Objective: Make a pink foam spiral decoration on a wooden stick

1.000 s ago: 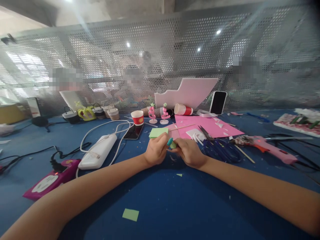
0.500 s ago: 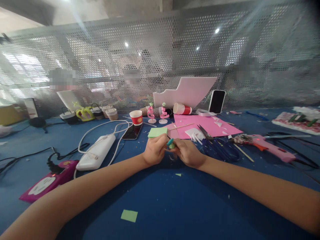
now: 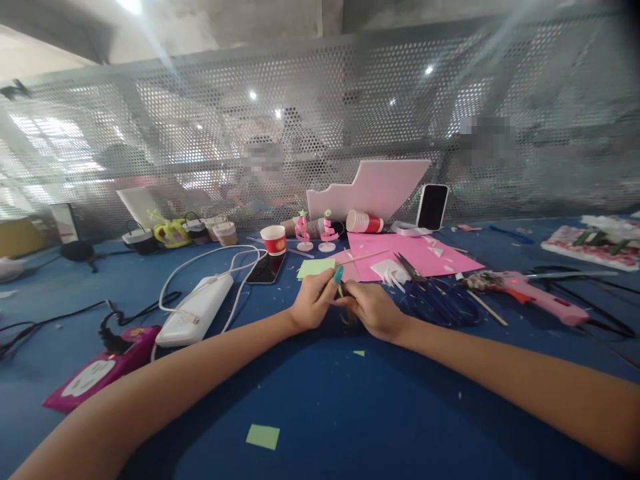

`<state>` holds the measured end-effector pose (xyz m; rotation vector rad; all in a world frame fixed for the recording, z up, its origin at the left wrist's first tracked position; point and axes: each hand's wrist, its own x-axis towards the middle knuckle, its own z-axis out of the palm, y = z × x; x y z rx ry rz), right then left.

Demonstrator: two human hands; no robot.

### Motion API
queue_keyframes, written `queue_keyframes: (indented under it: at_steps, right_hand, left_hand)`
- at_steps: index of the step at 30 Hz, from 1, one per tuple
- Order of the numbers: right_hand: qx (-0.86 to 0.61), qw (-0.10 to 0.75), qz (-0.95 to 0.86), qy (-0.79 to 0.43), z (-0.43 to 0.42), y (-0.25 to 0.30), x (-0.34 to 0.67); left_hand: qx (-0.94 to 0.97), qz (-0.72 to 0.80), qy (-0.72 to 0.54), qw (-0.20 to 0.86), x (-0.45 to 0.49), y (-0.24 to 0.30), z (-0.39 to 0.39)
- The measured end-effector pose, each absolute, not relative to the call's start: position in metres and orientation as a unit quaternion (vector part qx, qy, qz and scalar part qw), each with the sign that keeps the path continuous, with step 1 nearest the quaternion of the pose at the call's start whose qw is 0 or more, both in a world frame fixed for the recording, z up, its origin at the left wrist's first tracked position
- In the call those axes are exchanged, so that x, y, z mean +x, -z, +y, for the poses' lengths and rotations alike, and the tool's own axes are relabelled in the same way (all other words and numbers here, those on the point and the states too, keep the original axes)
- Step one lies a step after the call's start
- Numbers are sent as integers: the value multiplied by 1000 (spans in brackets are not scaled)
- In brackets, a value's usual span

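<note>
My left hand (image 3: 313, 301) and my right hand (image 3: 373, 308) meet over the blue table (image 3: 350, 413), fingers pinched together on a small green paper piece (image 3: 341, 291) between them. A teal fingernail shows at the pinch. A green paper sheet (image 3: 315, 268) lies just beyond my left hand. Blue-handled scissors (image 3: 433, 293) rest right of my right hand on the edge of a pink sheet (image 3: 415, 253).
A pink glue gun (image 3: 537, 297) lies at right. A white power bank (image 3: 195, 311), cables, a phone (image 3: 267, 267) and a magenta box (image 3: 103, 367) sit at left. Paper cups (image 3: 275, 239), pink spiral figures (image 3: 329, 233) and a perforated metal screen (image 3: 320, 133) stand behind. Green scrap (image 3: 263, 437) lies near.
The hands have stayed together and shifted only slightly; the green piece is now more hidden between the fingertips. The view has tilted a little.
</note>
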<state>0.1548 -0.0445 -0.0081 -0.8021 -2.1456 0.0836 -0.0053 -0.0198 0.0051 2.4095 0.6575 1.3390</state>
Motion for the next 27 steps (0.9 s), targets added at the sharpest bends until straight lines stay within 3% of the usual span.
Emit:
queue_keyframes:
  at_steps: [6, 11, 27]
  right_hand:
    - [-340, 467, -810, -98, -38, 8, 160]
    - [-344, 514, -768, -164, -37, 8, 162]
    - [-336, 542, -758, -139, -41, 6, 154]
  left_hand:
    - [790, 284, -441, 317, -1, -8, -17]
    - [788, 290, -437, 324, -1, -6, -16]
    - [768, 244, -439, 398, 2, -1, -14]
